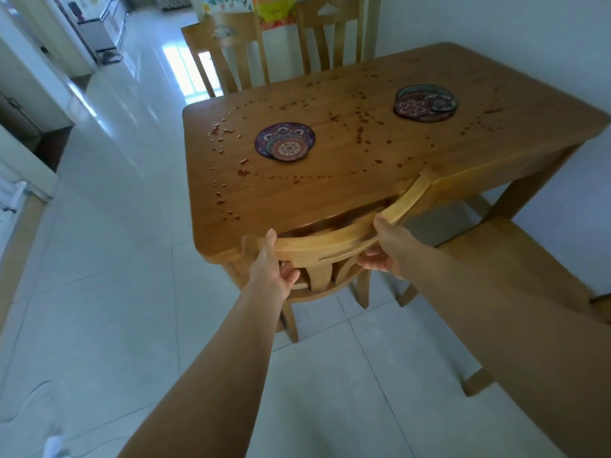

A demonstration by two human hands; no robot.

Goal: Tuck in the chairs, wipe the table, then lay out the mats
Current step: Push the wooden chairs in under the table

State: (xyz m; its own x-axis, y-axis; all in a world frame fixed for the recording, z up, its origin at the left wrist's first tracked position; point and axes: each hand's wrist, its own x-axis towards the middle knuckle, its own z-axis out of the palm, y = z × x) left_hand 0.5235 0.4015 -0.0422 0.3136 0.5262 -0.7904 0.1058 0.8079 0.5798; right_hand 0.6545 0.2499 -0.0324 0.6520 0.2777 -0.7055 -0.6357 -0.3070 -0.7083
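Both hands grip the top rail of the chair (330,241) at the table's (330,190) 6 o'clock edge. The left hand (271,266) has its thumb over the rail and fingers curled beneath; the right hand (386,246) clasps it the same way. The chair's seat sits under the tabletop. Reddish spots (360,133) dot the wood. One mat stack (285,144) lies toward 9 o'clock and a second stack (425,103) toward 2 o'clock. A far chair (228,51) stands at 11 o'clock.

Floor (115,292): pale glossy tiles, with a bright window reflection (185,71) at the far end. Right wall (496,21): plain white. Colourful posters (274,11) at rear.
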